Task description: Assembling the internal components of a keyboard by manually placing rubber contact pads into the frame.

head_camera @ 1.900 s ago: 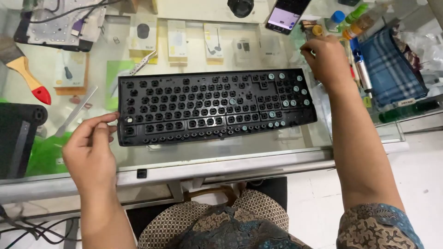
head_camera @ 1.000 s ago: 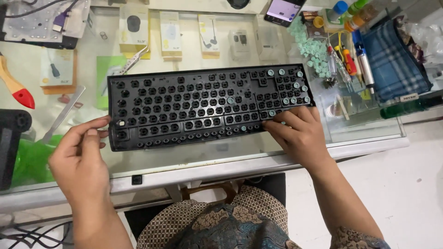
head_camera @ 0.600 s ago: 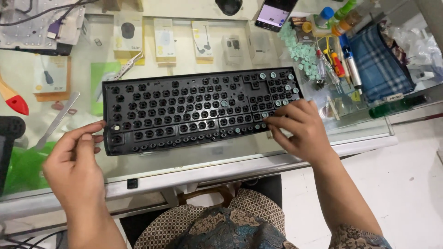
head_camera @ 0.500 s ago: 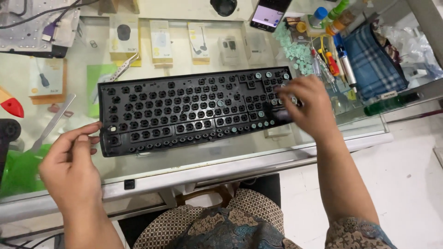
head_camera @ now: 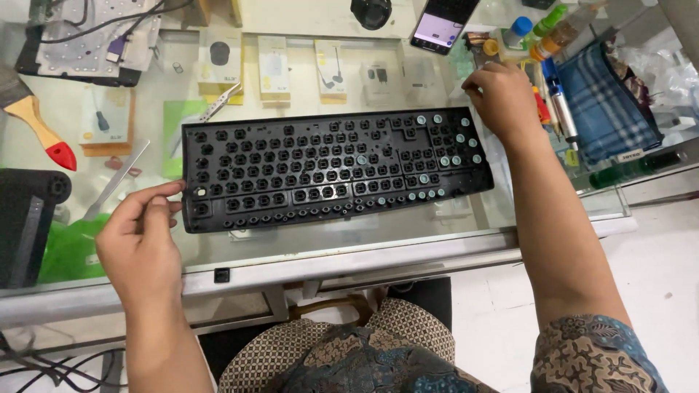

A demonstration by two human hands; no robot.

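Note:
A black keyboard frame (head_camera: pixel 328 171) with its keycaps off lies flat on the glass counter (head_camera: pixel 408 251), with several pale rubber domes on its right part. My left hand (head_camera: pixel 142 240) rests at the frame's near left corner, fingers loosely curled and touching its edge, holding nothing. My right hand (head_camera: pixel 502 98) is raised past the frame's far right corner, fingers bent down over a pile of small pale parts (head_camera: pixel 470 62). Whether the right fingers pinch anything is hidden.
A plaid blue pouch (head_camera: pixel 604 105), pens and small bottles (head_camera: pixel 550 25) crowd the far right. A phone (head_camera: pixel 440 22) lies at the back. Boxed accessories (head_camera: pixel 273 69) show under the glass. A red-tipped brush (head_camera: pixel 44 131) and black device (head_camera: pixel 29 222) sit at the left.
My right hand has left the keyboard's near right part and moved back to the far right, beyond the frame. My left hand stays at the left corner.

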